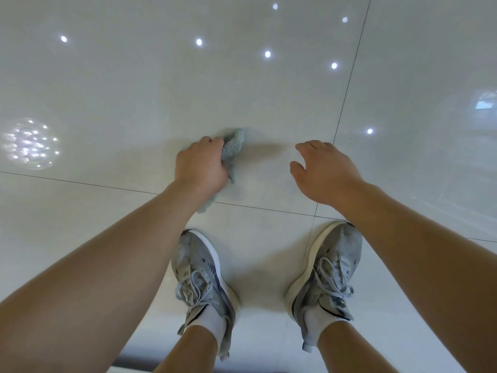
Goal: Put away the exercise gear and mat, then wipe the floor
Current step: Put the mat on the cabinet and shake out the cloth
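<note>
At the centre of the head view, your left hand [200,165] is gripping one blue-green cloth [234,145]. Its fingers are curling round the bunched fabric and pressing it onto the floor [129,84]. A loose end of the cloth is trailing out beneath the wrist and touching the tile. In my judgement, bunching it this way is giving you a firm pad to bear down on.

Your right hand [326,173] is hanging well apart from the left, with fingers loosely spread and holding nothing. I cannot tell whether its fingertips are touching the tile. It is probably serving as a balance while you are bending forward.

Moving outward, your left trainer [201,278] and right trainer [328,270] are standing apart with their toes pointing toward the cloth. That wide stance is suiting the low reach.

I am counting:
- one cloth
- two hands
- two grey trainers
- two dark grout lines [80,182], crossing between the right hand and the right trainer
- at least seven small light reflections [199,42] on the glossy tile
- one speckled cluster [29,144] at the left

No exercise gear or mat is showing, so I am judging the task to be at its wiping stage.
</note>
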